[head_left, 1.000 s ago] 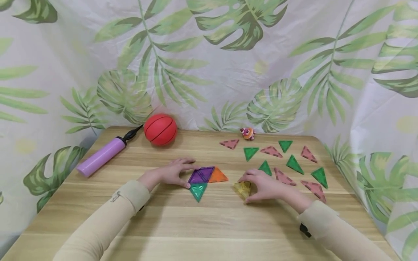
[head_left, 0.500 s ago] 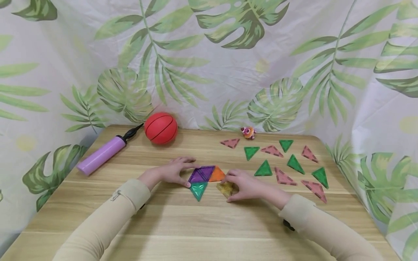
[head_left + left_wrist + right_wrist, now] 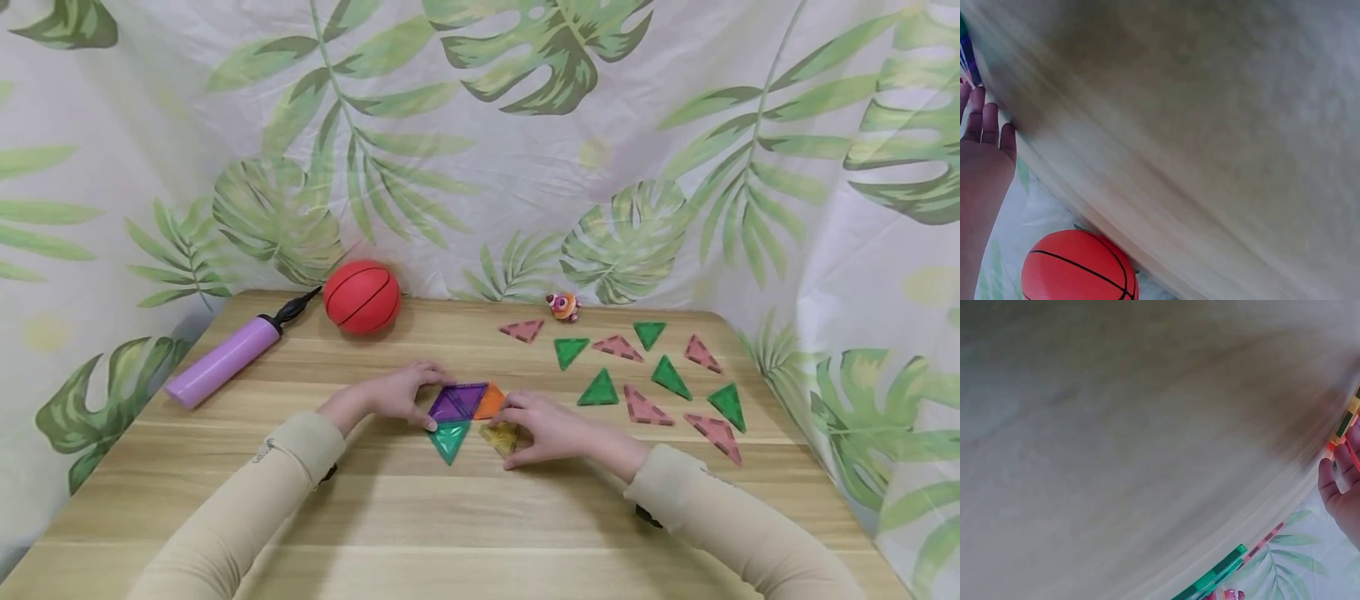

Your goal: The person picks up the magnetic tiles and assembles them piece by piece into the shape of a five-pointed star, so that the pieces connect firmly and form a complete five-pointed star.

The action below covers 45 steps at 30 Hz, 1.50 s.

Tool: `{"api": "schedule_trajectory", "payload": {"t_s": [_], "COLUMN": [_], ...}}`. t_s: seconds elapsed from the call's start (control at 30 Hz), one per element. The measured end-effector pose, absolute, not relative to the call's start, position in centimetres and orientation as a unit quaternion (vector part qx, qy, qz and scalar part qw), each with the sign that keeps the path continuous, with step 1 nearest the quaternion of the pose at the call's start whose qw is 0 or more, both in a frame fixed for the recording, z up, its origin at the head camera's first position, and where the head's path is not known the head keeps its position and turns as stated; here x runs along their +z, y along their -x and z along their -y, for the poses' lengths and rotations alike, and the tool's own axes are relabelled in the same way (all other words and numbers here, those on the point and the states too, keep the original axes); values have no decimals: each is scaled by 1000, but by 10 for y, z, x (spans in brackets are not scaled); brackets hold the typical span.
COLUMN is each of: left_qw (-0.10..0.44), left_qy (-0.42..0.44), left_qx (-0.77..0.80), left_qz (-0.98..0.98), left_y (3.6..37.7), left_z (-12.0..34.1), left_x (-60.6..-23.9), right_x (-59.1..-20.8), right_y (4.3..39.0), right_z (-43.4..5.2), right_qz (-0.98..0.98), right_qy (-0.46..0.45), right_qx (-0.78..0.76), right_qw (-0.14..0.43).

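Observation:
In the head view two purple triangular magnetic tiles (image 3: 459, 402) lie edge to edge on the table. A teal triangular tile (image 3: 449, 442) joins them at the near side, and an orange one (image 3: 488, 402) adjoins on the right, partly covered by fingers. My left hand (image 3: 401, 394) rests at the left edge of the purple tiles, thumb by the teal tile's corner, index finger at the far corner. Its fingers extend fairly straight in the left wrist view. My right hand (image 3: 546, 429) grips a yellow triangular tile (image 3: 498, 437) between thumb and fingers, close below the orange tile.
Several green triangular tiles (image 3: 599, 390) and pink triangular tiles (image 3: 645, 407) lie loose at the right. A red ball (image 3: 363, 297), a purple hand pump (image 3: 225, 362) and a small toy figure (image 3: 563, 307) stand toward the back. A leaf-print curtain (image 3: 480, 167) hangs behind the table.
My right hand has carried the yellow tile leftward, up close to the orange and teal tiles, uncovering a green tile behind it. The left hand has stayed at the purple tiles.

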State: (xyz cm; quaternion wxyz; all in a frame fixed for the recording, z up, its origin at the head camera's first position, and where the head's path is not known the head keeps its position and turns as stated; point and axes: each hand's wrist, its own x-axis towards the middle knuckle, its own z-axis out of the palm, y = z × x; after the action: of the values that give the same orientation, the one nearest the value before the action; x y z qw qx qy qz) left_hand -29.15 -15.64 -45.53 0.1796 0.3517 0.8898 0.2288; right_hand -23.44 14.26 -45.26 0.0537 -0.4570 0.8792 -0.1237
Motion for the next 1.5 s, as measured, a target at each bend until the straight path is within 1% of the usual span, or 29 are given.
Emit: {"api": "schedule_trajectory", "payload": {"t_s": [0.3,0.47,0.6,0.77,1.07,1.33,1.5], "left_qw": [168,177,180,170,173,183,168], "left_qy": [-360,-354,-345,-338,-317,-301,-292], "left_qx": [225,220,228,234,233,257,303], "left_qz": [-890,-892,-893,-896,-903,-900,-891], "left_y": [293,290,288,287,289,294,294], "left_z": [153,155,166,184,213,235,236], "left_x": [-458,-454,-454,-455,-450,-455,-456], "right_x": [-454,-448,-439,-432,-441,-452,-452], "right_y": [235,235,238,250,274,288,290], "right_z": [-141,-151,-170,-207,-271,-294,-295], "right_qz": [-891,-886,-896,-916,-937,-932,-931], "right_qy": [438,440,418,366,292,308,301], "right_qx": [-118,-143,-147,-163,-193,-190,-203], "right_qw": [37,39,28,24,9,20,34]}}
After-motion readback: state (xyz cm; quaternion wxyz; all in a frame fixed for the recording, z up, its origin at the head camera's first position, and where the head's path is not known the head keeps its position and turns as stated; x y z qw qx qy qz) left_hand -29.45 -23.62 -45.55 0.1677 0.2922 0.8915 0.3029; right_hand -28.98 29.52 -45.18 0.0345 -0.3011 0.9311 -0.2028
